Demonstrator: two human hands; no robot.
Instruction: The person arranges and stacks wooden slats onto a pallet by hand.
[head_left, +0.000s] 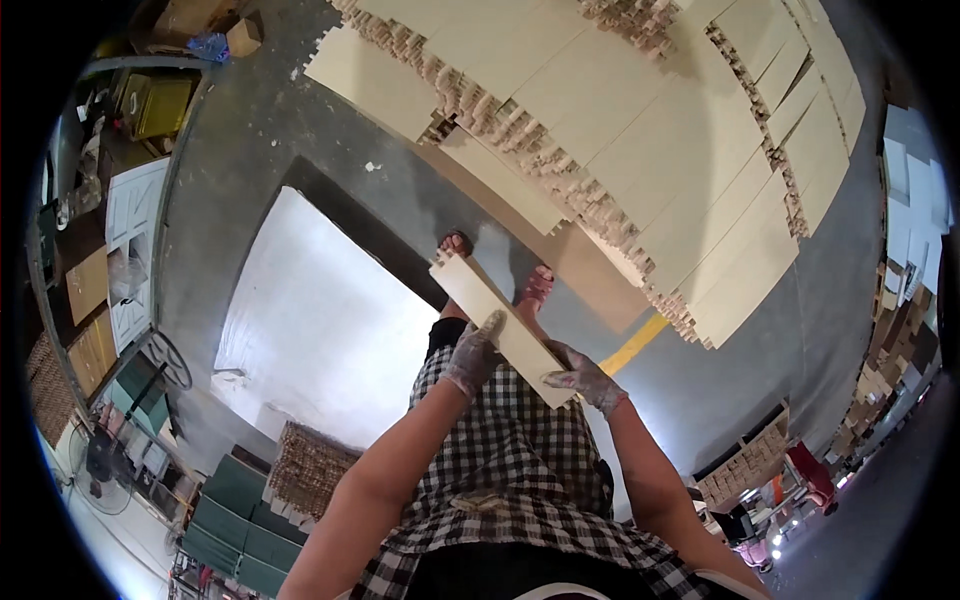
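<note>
A long, flat, cream-coloured board (500,325) with notched ends lies across both my hands, slanting from far left to near right. My left hand (474,355), in a thin stained glove, grips its left edge near the middle, thumb on top. Around the near right end of the board closes my right hand (585,378), gloved the same way, with its thumb on the upper face. The fingers under the board are hidden. Beyond my hands, large stacks of similar cream boards (640,130) with notched ends stand close together.
To the left is a large white sheet-topped block (320,310) on the grey floor (230,130). A brown sheet (600,275) lies under the stacks' near edge, by a yellow floor line (635,345). A bundle of notched pieces (308,470) and a fan (100,470) stand lower left.
</note>
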